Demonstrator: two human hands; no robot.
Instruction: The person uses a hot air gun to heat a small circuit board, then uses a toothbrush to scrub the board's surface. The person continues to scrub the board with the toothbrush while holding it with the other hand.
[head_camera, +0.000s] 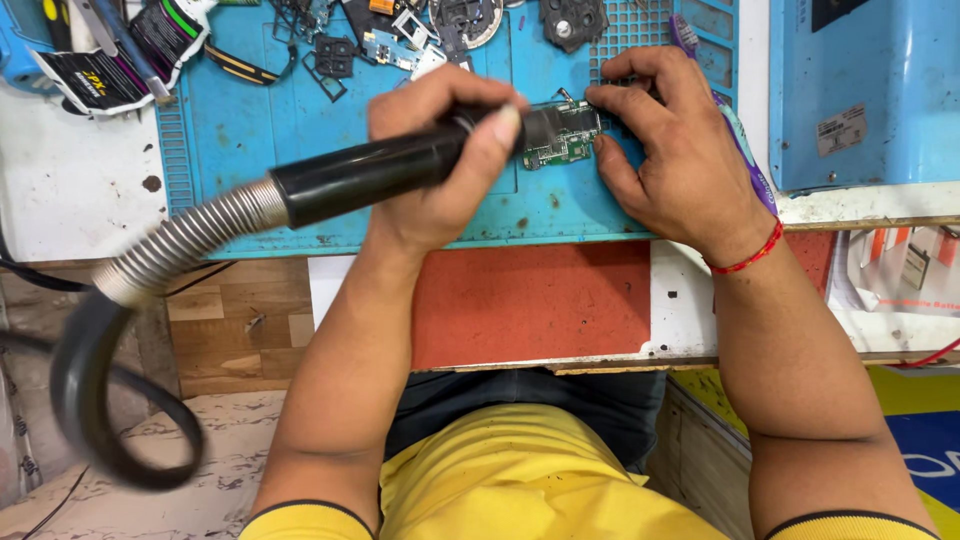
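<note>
My left hand (440, 165) is closed around the black handle of a hot-air tool (360, 175). The tool's tip points right at a small green circuit board (560, 135) lying on a blue work mat (250, 130). A ribbed metal hose (185, 240) runs from the handle down to the left into a black cable. My right hand (680, 160), with a red thread at the wrist, rests on the mat, and its fingertips press on the board's right edge. A purple brush-like tool (748, 165) lies under this hand.
Several loose phone parts and frames (440, 25) are scattered along the mat's far edge. Squeezed tubes and packets (110, 60) lie at the top left. A blue box-shaped unit (860, 90) stands to the right. The bench's front strip is red (530, 300).
</note>
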